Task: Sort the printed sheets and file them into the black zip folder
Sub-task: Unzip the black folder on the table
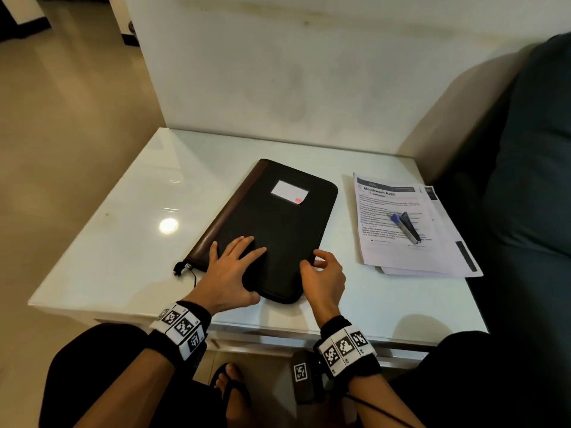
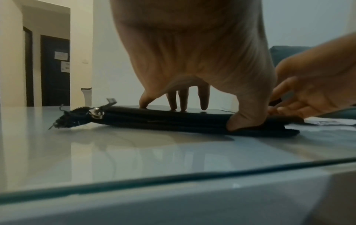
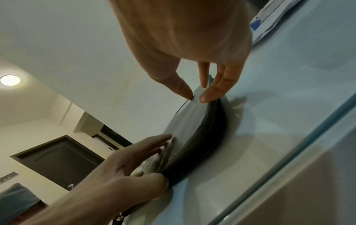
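Zip pull (image 1: 180, 268) hangs off the black zip folder (image 1: 272, 223) at its near-left corner, toward the counter (image 1: 123, 211) near edge. Folder lies flat mid-counter, angled, label window up.

My left hand (image 1: 230, 270): grip is wide, fingers spread flat on the cover, thumb wrapped over the near edge. In the left wrist view the thumb (image 2: 242, 121) presses into the seam.

My right hand (image 1: 323, 278): at the folder's near-right corner, fingers loosely curled on the edge. Right wrist view shows thumb and fingertips (image 3: 207, 95) pinching the rim, cover lifting slightly there.

Printed sheets (image 1: 411, 230) sit unsorted at the counter's right edge, marker pens (image 1: 406, 227) on top.

Progress: early, I'd say. Folder is just being opened; sorting and filing all remain.

Hard to tell: how far the zip is undone along the right side, what's inside the folder, how many sheets are in the stack. Only the top title is legible.
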